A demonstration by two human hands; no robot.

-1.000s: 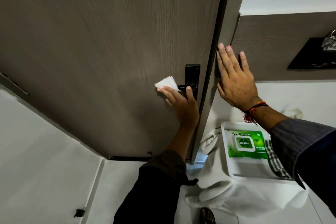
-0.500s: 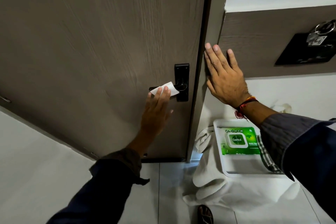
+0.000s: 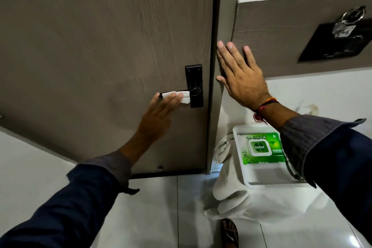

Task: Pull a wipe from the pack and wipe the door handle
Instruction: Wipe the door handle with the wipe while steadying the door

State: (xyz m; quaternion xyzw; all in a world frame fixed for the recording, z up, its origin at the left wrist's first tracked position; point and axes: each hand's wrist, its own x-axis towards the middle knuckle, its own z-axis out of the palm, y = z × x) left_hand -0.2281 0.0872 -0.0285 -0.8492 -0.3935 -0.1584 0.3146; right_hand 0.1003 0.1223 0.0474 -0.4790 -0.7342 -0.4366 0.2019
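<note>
A black lever door handle [image 3: 193,89] on its black backplate sits near the edge of a brown wooden door [image 3: 100,46]. A white wipe [image 3: 175,94] is draped over the lever. My left hand [image 3: 161,115] presses the wipe against the lever from below, fingers wrapped around it. My right hand [image 3: 240,78] lies flat with fingers spread on the door edge and the brown wall panel beside it. The green wipe pack [image 3: 261,149] lies shut in a white tray [image 3: 271,179] low on the right.
The tray rests on a surface draped in white cloth [image 3: 231,197]. A black wall holder [image 3: 334,40] with a key ring hangs at the upper right. The floor is pale tile, and a sandalled foot [image 3: 229,233] shows at the bottom.
My left hand slid the wipe from above the lever's tip to under and along the lever, towards the backplate. My right hand stayed flat on the door edge.
</note>
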